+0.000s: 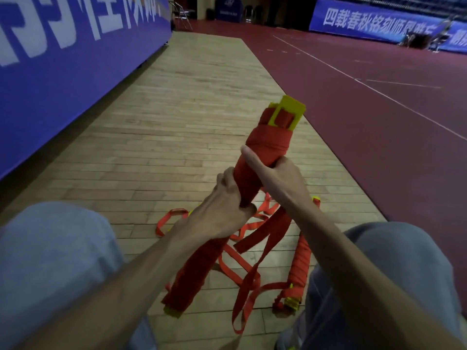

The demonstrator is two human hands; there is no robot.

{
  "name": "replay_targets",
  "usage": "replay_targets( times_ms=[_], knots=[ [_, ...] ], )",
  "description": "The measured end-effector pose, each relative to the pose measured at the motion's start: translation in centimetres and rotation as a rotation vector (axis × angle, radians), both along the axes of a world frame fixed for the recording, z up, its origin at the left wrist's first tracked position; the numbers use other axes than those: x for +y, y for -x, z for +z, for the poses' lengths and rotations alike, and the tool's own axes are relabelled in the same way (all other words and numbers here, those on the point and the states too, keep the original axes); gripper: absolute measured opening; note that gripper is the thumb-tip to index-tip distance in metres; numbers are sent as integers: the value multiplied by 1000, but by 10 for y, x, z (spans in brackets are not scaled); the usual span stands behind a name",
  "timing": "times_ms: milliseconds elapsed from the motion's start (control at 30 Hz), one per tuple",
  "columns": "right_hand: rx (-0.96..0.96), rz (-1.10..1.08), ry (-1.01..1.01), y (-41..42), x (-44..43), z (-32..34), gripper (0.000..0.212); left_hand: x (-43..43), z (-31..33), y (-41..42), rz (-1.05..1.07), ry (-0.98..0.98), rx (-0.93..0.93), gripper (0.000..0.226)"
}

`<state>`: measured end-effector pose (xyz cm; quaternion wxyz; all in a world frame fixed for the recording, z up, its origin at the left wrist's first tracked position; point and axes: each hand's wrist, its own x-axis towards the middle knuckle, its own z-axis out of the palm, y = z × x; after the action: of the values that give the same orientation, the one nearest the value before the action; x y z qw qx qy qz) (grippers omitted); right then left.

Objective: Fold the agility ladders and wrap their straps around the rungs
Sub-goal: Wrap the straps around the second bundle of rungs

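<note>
A bundle of yellow rungs (288, 111) wrapped in red strap (267, 140) slants up from between my knees, over the wooden floor. My right hand (275, 173) grips its upper part, thumb stretched along the wrap. My left hand (225, 203) grips the bundle lower down. The bundle's lower end (187, 276) shows a yellow tip near my left knee. Loose red strap (252, 279) hangs from it in loops down to the floor. A second wrapped ladder bundle (299, 269) lies on the floor by my right knee.
More loose red strap (166, 221) and a yellow rung end lie on the wooden floor (192, 102) ahead. A blue banner wall (63, 72) runs along the left. Dark red court flooring (366, 102) lies to the right. My knees in grey trousers (50, 261) frame the work.
</note>
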<state>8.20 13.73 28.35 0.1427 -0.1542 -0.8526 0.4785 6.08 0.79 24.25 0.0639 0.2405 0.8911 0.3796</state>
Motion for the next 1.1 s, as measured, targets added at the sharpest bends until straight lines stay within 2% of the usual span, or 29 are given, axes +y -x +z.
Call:
replay_targets(
  times_ms=[67, 167, 267, 333, 433, 500, 533, 633, 733, 833, 933, 1000, 1100],
  knots=[
    [33, -48, -4, 0, 1, 1, 57, 3, -3, -1, -48, -55, 40, 73],
    [173, -86, 62, 0, -3, 7, 46, 5, -2, -2, -24, -260, 89, 72],
    [298, -69, 99, -1, -2, 17, 42, 4, 10, 2, -34, -431, 51, 68],
    [342, -35, 179, -3, 3, 25, 39, 0, 19, 6, -124, -539, -110, 62],
    [336, 109, 405, -8, 8, 35, 27, -9, 23, 7, -316, -736, -564, 65],
    [331, 236, 494, -12, 9, 37, 27, -13, 23, 3, -453, -684, -796, 66],
    [321, 276, 506, -14, 8, 38, 27, -14, 22, 1, -509, -653, -847, 63],
    [223, 326, 437, -18, 9, 40, 38, -14, 18, 0, -565, -689, -837, 61],
    [93, 409, 271, -16, 21, 41, 50, -15, 15, 4, -472, -695, -774, 63],
    [3, 504, 259, -16, 33, 40, 44, -17, 13, 9, -380, -673, -714, 47],
    [-65, 645, 240, -20, 45, 42, 36, -21, 14, 13, -384, -657, -672, 34],
    [-91, 740, 235, -22, 51, 46, 30, -24, 14, 15, -402, -648, -658, 33],
    [-117, 727, 201, -21, 58, 47, 24, -27, 16, 17, -407, -654, -649, 36]
  ],
)
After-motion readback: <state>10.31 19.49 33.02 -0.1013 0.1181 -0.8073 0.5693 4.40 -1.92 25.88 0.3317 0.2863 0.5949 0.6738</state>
